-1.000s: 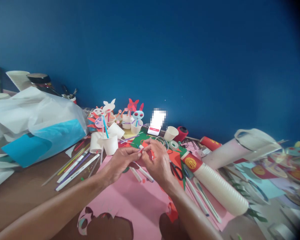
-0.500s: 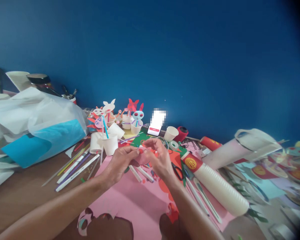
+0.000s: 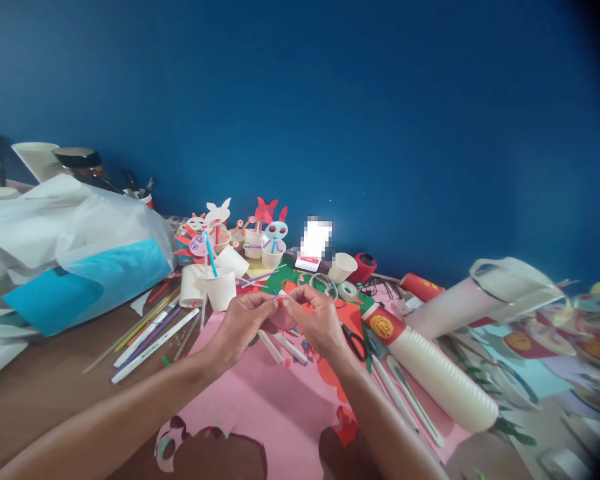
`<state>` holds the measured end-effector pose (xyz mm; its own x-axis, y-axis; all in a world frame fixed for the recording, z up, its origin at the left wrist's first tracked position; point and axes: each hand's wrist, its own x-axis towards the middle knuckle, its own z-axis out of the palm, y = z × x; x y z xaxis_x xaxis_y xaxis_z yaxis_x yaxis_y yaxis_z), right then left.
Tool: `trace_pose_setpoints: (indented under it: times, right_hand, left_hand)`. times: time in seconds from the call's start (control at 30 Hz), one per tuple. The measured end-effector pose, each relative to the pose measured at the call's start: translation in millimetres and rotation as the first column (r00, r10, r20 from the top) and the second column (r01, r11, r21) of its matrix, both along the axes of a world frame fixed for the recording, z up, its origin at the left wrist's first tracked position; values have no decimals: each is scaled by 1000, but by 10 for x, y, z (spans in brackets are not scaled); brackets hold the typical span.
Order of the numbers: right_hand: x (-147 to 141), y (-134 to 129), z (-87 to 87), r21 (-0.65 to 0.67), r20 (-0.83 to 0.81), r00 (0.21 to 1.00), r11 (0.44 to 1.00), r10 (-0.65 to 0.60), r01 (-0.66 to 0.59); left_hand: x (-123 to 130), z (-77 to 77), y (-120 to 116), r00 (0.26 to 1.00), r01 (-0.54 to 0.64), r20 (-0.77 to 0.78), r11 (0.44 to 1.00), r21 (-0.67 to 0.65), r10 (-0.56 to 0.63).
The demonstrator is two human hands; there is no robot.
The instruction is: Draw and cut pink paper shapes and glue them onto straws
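My left hand (image 3: 241,325) and my right hand (image 3: 316,319) meet over the pink paper sheet (image 3: 260,393). Between them is a small pink paper piece (image 3: 283,321), with the fingertips of both hands pinched together on it at its upper edge. A little red shows at the fingertips, too small to make out. Just below the hands lie two white marker pens (image 3: 271,348). Scissors (image 3: 355,342) with black and orange handles rest right of my right wrist. To the left of my left hand stands a white paper cup (image 3: 221,289) with a blue straw-like stick.
Paper cups with animal-faced paper figures (image 3: 276,232) stand at the back. A lit phone (image 3: 309,262) leans near the wall. Stacked paper cups (image 3: 440,373) lie on the right. Pens (image 3: 155,347) and a plastic bag (image 3: 80,247) are on the left.
My right fingers have folded down and closed in beside the left fingertips on the pink paper piece. The left hand has hardly moved.
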<state>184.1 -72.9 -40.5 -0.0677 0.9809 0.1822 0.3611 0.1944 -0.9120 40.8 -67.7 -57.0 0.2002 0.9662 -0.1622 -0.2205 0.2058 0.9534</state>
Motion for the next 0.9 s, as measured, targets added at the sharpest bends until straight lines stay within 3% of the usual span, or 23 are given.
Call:
trace_pose_setpoints:
  times: [0.4, 0.6, 0.9]
  right_hand:
    - [44, 28, -48, -14, 11, 1000, 1000, 12, -11]
    - [47, 28, -63, -26, -10, 1000, 999, 29, -29]
    - [18, 57, -100, -89, -143, 987, 992, 78, -91]
  left_hand:
    - [-34, 39, 0, 992, 122, 48, 992, -35, -120]
    - [-27, 21, 39, 998, 63, 1, 996, -61, -63]
    - [-20, -35, 42, 991, -46, -124, 998, 32, 50]
